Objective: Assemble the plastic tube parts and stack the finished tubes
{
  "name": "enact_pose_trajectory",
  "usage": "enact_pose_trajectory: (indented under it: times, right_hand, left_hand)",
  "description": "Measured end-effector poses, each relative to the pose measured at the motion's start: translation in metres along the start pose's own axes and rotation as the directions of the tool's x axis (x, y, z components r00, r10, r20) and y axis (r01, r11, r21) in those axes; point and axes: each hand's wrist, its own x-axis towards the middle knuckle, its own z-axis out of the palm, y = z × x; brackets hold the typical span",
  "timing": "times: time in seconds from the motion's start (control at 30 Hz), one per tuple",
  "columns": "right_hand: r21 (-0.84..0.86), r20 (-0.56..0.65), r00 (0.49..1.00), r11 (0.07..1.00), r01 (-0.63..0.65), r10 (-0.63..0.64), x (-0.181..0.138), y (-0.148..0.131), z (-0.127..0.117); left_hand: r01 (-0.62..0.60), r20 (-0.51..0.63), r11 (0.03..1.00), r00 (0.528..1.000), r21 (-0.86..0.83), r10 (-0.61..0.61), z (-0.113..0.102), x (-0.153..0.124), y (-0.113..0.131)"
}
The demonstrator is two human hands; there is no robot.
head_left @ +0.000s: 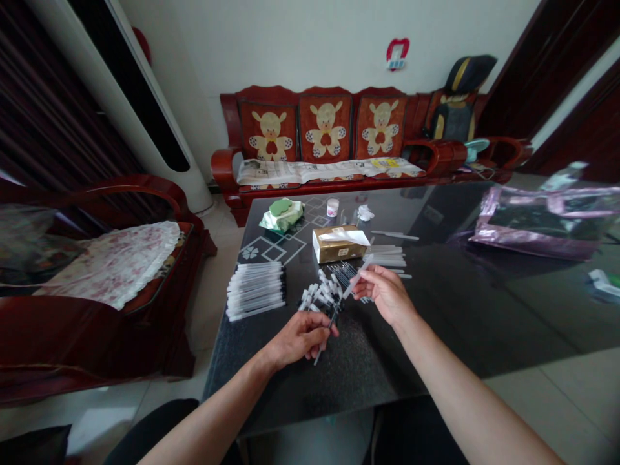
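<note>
Near the front of the dark table, my left hand (306,332) pinches a thin pen refill (318,355), whose lower end sticks out below the fingers. My right hand (385,292) grips a whitish translucent pen barrel (356,279), tilted up to the right. The refill's upper end meets the barrel's lower end; how far inside it sits I cannot tell. Just behind my hands lie a heap of white and black pen caps (317,294) and several dark-tipped refills (343,271). More pale barrels (391,255) lie beyond my right hand. At left is a row of white pens (254,294) with black ends.
A gold and white box (340,245) stands behind the caps. Farther back are a green wipes pack (282,215), a small pink and white jar (332,207) and a crumpled white piece (365,213). A purple-edged clear bag (542,223) lies at right. Beyond stands a wooden sofa (223,161).
</note>
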Motion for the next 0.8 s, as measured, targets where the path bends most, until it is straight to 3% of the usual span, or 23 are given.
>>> enact_pose_trajectory:
  times: [0.27,0.53,0.67,0.8]
  right_hand:
    - [0.008,-0.021,0.999,0.999,0.032,-0.032,0.002,-0.004,-0.005]
    - [0.017,0.03,0.999,0.999,-0.032,0.031,0.0,0.007,0.004]
    - [0.056,0.049,0.995,0.994,-0.091,0.089,-0.004,0.019,0.017]
    - [0.127,0.051,0.987,0.979,-0.158,0.152,-0.012,0.03,0.034]
  left_hand:
    - [0.004,0.004,1.0,1.0,0.022,-0.004,-0.002,-0.001,0.004]
    - [-0.031,-0.006,0.999,0.999,0.024,0.031,-0.003,0.003,-0.002]
    - [-0.107,-0.179,0.993,0.979,-0.042,0.098,-0.002,0.005,-0.006]
    - [-0.189,-0.422,0.977,0.897,-0.103,0.129,0.004,0.007,-0.006]
